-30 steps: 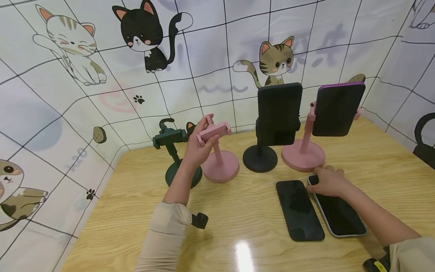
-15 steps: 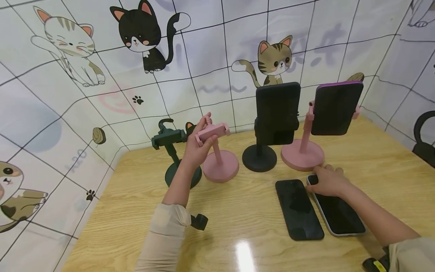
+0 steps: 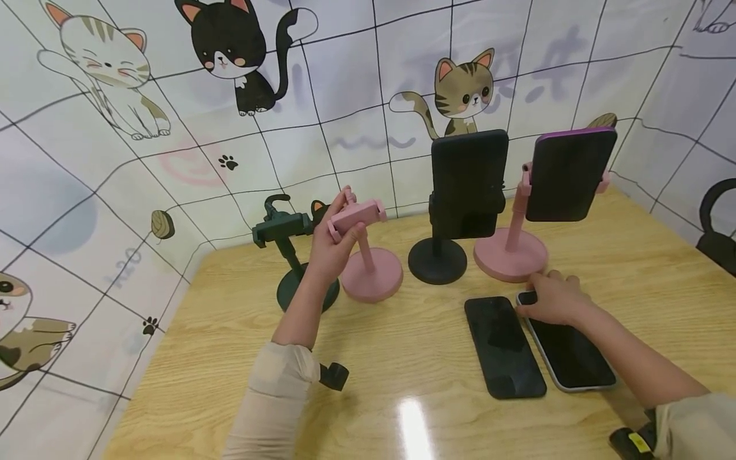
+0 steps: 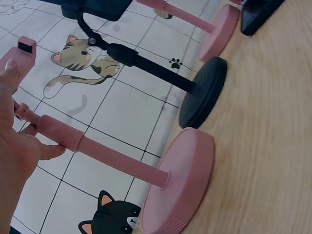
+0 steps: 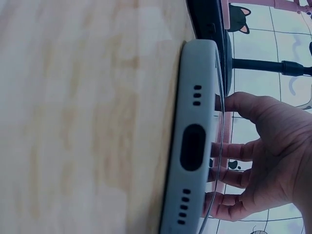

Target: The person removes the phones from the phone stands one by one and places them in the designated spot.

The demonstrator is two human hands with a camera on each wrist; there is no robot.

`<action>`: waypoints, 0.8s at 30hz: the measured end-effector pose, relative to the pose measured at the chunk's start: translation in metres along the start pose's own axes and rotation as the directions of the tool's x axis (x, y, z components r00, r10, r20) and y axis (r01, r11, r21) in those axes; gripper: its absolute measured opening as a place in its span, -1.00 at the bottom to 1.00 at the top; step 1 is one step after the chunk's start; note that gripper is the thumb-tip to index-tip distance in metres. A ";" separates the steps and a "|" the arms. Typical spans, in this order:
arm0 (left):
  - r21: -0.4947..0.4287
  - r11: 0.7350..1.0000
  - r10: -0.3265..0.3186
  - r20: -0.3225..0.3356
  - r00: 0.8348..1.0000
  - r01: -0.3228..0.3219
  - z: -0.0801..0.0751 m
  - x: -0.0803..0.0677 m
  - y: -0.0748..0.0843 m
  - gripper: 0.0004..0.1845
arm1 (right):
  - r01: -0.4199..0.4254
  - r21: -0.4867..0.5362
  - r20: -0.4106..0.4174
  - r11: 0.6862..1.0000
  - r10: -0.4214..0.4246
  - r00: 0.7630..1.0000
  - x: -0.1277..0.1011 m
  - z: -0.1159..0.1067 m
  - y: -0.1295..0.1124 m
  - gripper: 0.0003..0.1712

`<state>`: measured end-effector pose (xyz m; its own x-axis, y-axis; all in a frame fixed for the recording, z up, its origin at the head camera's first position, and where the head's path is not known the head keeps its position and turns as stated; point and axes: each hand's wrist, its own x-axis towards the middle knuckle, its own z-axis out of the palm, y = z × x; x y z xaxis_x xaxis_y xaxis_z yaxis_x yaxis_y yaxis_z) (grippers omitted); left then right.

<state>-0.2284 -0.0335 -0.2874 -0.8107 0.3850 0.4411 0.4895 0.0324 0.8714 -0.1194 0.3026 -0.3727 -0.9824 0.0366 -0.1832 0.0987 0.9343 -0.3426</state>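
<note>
My left hand [image 3: 329,250] grips the upper part of an unloaded pink phone stand [image 3: 372,273], its thumb against the clamp. In the left wrist view, the stand's pink base [image 4: 178,183] rests on the table and fingers reach around the neck below the clamp. My right hand [image 3: 554,299] holds the far end of a light-edged smartphone [image 3: 574,358] lying flat, screen up. The thumb is at its left edge, with the other fingers over the far end. In the right wrist view, the smartphone's port end [image 5: 192,141] faces the camera. A black smartphone [image 3: 506,348] lies beside it.
A dark green stand [image 3: 283,228] without a phone stands left of the held one. To the right, a black stand [image 3: 438,262] and another pink stand [image 3: 512,255] each carry a phone. A cat-patterned wall covering [image 3: 356,83] backs the wooden table [image 3: 201,383]. A black looped object [image 3: 715,246] is far right.
The head view has tilted down slightly at first glance of the scene, with everything sitting a little higher or lower in frame. Both hands keep their holds on the stand and smartphone.
</note>
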 end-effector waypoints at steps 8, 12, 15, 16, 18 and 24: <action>-0.101 0.995 -0.014 -0.102 0.995 0.004 0.004 -0.007 -0.016 -0.39 | 0.061 -0.012 -0.022 0.998 -0.061 0.998 0.002 -0.002 0.003 -0.34; -0.068 0.996 -0.072 -0.210 0.975 0.059 0.014 -0.016 -0.022 -0.51 | 0.068 -0.011 -0.045 0.998 -0.069 0.997 -0.001 -0.008 -0.001 -0.40; -0.073 0.975 -0.219 -0.226 0.949 0.208 0.026 -0.023 -0.023 -0.64 | 0.089 0.017 -0.076 0.996 -0.087 0.993 -0.004 -0.016 -0.010 -0.49; -0.067 0.962 -0.274 -0.204 0.940 0.266 0.031 -0.025 -0.023 -0.68 | 0.100 0.034 -0.087 0.994 -0.097 0.991 -0.005 -0.020 -0.014 -0.52; -0.014 0.935 -0.353 -0.132 0.926 0.354 0.040 -0.027 -0.021 -0.72 | 0.120 0.086 -0.117 0.989 -0.110 0.987 -0.009 -0.029 -0.025 -0.54; 0.144 0.952 -0.292 0.166 0.942 0.270 0.068 -0.016 -0.002 -0.57 | 0.253 0.212 -0.304 0.944 -0.182 0.935 -0.021 -0.057 -0.060 -0.40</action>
<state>-0.1946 0.0229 -0.3112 -0.8531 0.5066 0.1249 0.2932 0.2673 0.9179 -0.1141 0.2659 -0.2955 -0.9847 -0.0282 0.1717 -0.1219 0.8158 -0.5654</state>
